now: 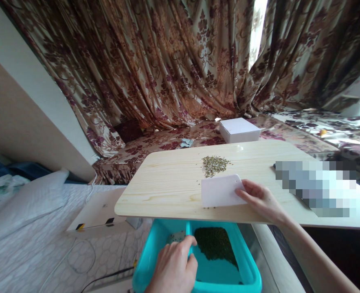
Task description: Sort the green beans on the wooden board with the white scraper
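- Two hands are at work; nearer is the left hand (175, 262), over the bin. Its grip is loosely curled, thumb and forefinger parted, forefinger by the divider (188, 228); I cannot tell whether it has hold of anything, as the palm is hidden. It may be there to steady the bin.
- Around and below it is the bin (245, 252), whose far rim tucks in by the tabletop's near edge, presumably so that it lies within easy reach. The divider parts a dark heap (215, 244) on the right from a pale thing (176, 237), partly hidden, on the left.
- Above the near edge, the right hand (261, 199) has the card (219, 191) by its right end, the grip closed: thumb on the near face, fingers behind. Held so, most of the card is left free and the hand stands off to the side.
- Just beyond the card, the grains (215, 165) lie in a loose patch on the tabletop (164, 183), with a few strays; the level surface lets them rest.
- Well to the right lies a blurred-out object (317, 187).
- Farther off stand a box (240, 128) and curtains (167, 61).
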Demonstrator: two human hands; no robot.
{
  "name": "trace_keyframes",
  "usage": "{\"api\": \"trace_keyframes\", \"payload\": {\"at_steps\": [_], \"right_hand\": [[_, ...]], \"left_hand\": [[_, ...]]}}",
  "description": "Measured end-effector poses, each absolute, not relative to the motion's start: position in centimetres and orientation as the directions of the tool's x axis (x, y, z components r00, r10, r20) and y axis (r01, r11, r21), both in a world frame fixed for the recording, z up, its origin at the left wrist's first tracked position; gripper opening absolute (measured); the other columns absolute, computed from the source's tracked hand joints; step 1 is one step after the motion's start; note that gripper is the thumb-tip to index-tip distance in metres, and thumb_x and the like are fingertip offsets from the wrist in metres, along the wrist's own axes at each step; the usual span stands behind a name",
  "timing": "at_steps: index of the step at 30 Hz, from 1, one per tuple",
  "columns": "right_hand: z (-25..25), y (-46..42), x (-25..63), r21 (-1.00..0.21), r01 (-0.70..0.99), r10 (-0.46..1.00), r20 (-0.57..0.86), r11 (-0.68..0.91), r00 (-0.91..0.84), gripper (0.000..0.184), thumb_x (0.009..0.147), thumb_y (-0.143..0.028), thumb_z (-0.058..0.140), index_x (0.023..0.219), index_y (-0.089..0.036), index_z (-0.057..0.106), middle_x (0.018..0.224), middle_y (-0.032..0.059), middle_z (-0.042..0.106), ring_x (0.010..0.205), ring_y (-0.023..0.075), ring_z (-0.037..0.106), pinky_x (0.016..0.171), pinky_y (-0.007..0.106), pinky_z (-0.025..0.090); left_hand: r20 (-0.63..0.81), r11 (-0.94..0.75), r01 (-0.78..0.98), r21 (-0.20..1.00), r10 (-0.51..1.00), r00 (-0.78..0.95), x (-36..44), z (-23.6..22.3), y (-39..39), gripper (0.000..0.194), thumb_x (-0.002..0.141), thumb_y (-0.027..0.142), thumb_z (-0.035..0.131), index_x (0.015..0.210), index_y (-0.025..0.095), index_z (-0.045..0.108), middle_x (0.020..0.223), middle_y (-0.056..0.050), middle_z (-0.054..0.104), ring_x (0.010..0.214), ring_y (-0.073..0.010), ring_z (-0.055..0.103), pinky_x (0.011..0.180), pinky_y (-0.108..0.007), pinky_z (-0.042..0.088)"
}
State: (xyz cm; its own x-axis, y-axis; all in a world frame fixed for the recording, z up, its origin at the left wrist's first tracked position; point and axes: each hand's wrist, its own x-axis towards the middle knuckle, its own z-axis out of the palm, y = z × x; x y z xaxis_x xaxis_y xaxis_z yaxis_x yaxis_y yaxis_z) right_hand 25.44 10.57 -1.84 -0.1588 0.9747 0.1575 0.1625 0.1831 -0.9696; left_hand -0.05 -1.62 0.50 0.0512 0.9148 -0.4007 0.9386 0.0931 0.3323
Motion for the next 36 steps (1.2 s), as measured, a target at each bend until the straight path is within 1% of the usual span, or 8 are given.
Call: {"api": "trace_keyframes", "payload": {"at_steps": [7,12,15,19,24,27,29,36], "right_hand": [[-0.8,9.9,25.3,-0.98,0.147,0.962,0.096,0.137,-0.255,0.036,0.07,-0.053,0.069,0.078,-0.018,0.067,0.072,0.002,0.069,0.065,0.0164,0.061,0.055,0.025,0.046],[-0.4,9.9,25.7,-0.981,0.163,0.952,0.055,0.108,-0.303,0.041,0.068,-0.055,0.069,0.081,-0.016,0.071,0.074,0.0032,0.071,0.066,0.0177,0.063,0.056,0.026,0.048],[-0.3,9.8,25.5,-0.984,0.142,0.975,0.079,0.11,-0.209,0.044,0.067,-0.056,0.07,0.087,-0.017,0.073,0.079,0.0056,0.074,0.071,0.0214,0.066,0.061,0.029,0.052],[-0.6,8.6,23.9,-0.982,0.068,0.984,0.176,0.178,-0.031,0.044,0.067,-0.057,0.071,0.09,-0.02,0.074,0.085,0.0075,0.076,0.08,0.0255,0.069,0.068,0.033,0.057],[-1.5,6.2,21.6,-0.966,0.113,0.971,0.223,0.231,-0.083,0.041,0.076,-0.054,0.065,0.1,-0.022,0.073,0.087,0.0075,0.076,0.081,0.025,0.07,0.067,0.033,0.059],[-2.2,5.7,21.4,-0.967,0.118,0.971,0.211,0.224,-0.114,0.038,0.078,-0.052,0.064,0.098,-0.022,0.072,0.085,0.0067,0.076,0.077,0.0233,0.07,0.064,0.031,0.059],[-2.6,5.8,22.0,-0.969,0.115,0.974,0.213,0.221,-0.079,0.034,0.076,-0.05,0.065,0.094,-0.022,0.072,0.082,0.006,0.076,0.074,0.0224,0.07,0.064,0.03,0.058],[-2.6,7.5,25.6,-0.941,0.214,0.928,0.307,0.263,0.211,0.031,0.068,-0.051,0.071,0.082,-0.023,0.068,0.073,0.0055,0.074,0.066,0.0224,0.068,0.057,0.03,0.055]], "left_hand": [[-0.403,0.095,0.938,0.335,0.914,0.051,0.0,0.8,-1.5,0.041,0.087,0.022,0.039,0.12,0.031,0.059,0.107,-0.002,0.067,0.105,-0.022,0.058,0.091,-0.03,0.039],[-0.42,0.103,0.938,0.332,0.906,0.049,0.2,1.0,-1.5,0.04,0.087,0.022,0.039,0.121,0.031,0.059,0.109,-0.002,0.067,0.107,-0.0215,0.057,0.091,-0.029,0.039],[-0.424,0.104,0.94,0.325,0.904,0.047,0.2,0.9,-1.5,0.041,0.087,0.022,0.039,0.122,0.031,0.059,0.111,-0.002,0.067,0.108,-0.0214,0.057,0.092,-0.029,0.038],[-0.418,0.098,0.944,0.314,0.907,0.045,0.2,1.0,-1.6,0.043,0.086,0.021,0.039,0.123,0.03,0.059,0.113,-0.002,0.066,0.109,-0.0219,0.057,0.093,-0.029,0.039],[-0.418,0.092,0.945,0.313,0.907,0.05,0.3,1.1,-1.7,0.044,0.087,0.021,0.039,0.124,0.029,0.059,0.113,-0.003,0.067,0.109,-0.0223,0.057,0.094,-0.03,0.039],[-0.412,0.096,0.944,0.315,0.91,0.045,0.2,1.0,-1.8,0.043,0.087,0.021,0.039,0.123,0.03,0.059,0.112,-0.003,0.067,0.109,-0.0219,0.057,0.094,-0.03,0.039],[-0.408,0.097,0.944,0.314,0.912,0.042,0.1,0.8,-1.8,0.043,0.086,0.02,0.039,0.123,0.031,0.059,0.111,-0.002,0.066,0.108,-0.022,0.057,0.094,-0.031,0.039],[-0.42,0.063,0.946,0.319,0.904,0.082,0.4,0.9,-1.9,0.043,0.086,0.019,0.038,0.122,0.03,0.059,0.11,-0.003,0.067,0.108,-0.0235,0.057,0.094,-0.034,0.039]]}}
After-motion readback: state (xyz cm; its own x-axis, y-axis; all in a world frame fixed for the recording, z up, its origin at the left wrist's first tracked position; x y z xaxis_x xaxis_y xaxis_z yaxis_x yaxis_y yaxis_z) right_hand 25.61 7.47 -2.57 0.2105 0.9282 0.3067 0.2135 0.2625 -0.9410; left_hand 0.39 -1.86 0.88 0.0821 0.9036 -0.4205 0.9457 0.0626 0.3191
